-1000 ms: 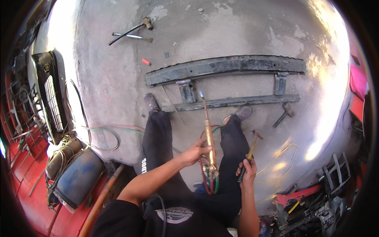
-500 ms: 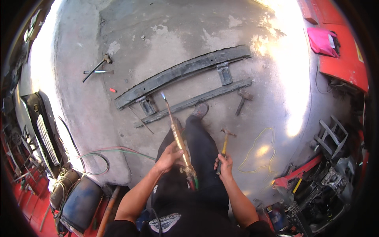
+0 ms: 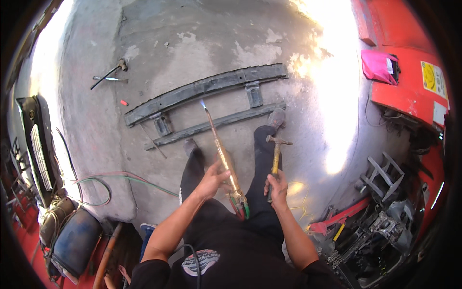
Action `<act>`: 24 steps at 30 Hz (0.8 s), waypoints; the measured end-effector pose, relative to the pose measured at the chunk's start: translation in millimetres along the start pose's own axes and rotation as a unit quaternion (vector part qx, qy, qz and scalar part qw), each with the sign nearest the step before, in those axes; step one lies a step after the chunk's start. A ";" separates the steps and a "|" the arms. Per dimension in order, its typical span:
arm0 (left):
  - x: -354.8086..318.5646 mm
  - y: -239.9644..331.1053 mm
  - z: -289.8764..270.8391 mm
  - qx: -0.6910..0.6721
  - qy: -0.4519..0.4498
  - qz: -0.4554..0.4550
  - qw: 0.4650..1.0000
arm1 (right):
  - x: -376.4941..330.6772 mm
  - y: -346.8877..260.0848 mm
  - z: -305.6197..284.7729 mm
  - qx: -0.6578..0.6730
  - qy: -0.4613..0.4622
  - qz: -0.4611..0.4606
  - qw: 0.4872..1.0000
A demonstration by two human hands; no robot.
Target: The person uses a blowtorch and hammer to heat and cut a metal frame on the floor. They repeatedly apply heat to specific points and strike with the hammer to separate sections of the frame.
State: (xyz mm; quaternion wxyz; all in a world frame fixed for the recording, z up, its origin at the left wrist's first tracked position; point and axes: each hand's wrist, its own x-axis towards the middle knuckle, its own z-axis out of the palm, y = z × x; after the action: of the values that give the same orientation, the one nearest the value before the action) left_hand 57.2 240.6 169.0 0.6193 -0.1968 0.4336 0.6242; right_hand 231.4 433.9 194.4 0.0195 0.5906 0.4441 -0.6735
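My left hand (image 3: 214,182) is closed around a brass gas torch (image 3: 224,156), with a small blue flame (image 3: 203,103) burning at its tip. The torch points away from me, its flame appearing over the gap inside a dark metal bumper beam (image 3: 207,89) on the floor. A hammer (image 3: 276,159) with a yellow and black handle is gripped upright in my right hand (image 3: 277,189), its head toward the beam. My right shoe (image 3: 276,118) overlaps the near bar (image 3: 216,125) of the beam; my left shoe (image 3: 191,146) is beside that bar.
Another hammer (image 3: 109,73) lies far left, near a small red piece (image 3: 124,103). Red and green hoses (image 3: 139,178) cross the floor. A blue tank (image 3: 77,241) stands lower left, by another person's hand (image 3: 124,274). Metal parts (image 3: 380,231) pile up right, below a red vehicle panel (image 3: 404,96).
My feet have moved apart, the right shoe shifting rightward to the near bar. The hammer and torch have moved slightly with my hands, and the view has shifted.
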 end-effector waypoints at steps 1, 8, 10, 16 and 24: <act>14.5 -0.9 14.2 -0.005 0.002 -0.005 1.000 | 15.3 -9.6 -10.7 -0.007 -0.006 -0.005 1.000; 146.7 12.7 116.0 -0.002 0.037 -0.006 0.999 | 158.3 -81.4 -79.3 -0.020 -0.051 -0.021 0.998; 170.2 17.0 151.9 -0.004 0.080 -0.031 0.996 | 195.7 -100.2 -93.0 -0.040 -0.061 -0.019 0.997; 219.4 10.4 202.7 -0.006 0.084 -0.056 0.995 | 250.2 -121.9 -125.6 -0.087 -0.073 0.051 0.992; 275.3 14.6 181.9 -0.042 0.075 -0.061 0.994 | 311.4 -120.6 -110.0 -0.138 -0.068 0.048 0.987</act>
State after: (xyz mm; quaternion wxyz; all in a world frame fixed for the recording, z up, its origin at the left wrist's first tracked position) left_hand 53.7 551.4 57.2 0.6131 -0.2951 0.4393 0.5865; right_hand 156.7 730.3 20.8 0.1630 0.5553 0.5014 -0.6431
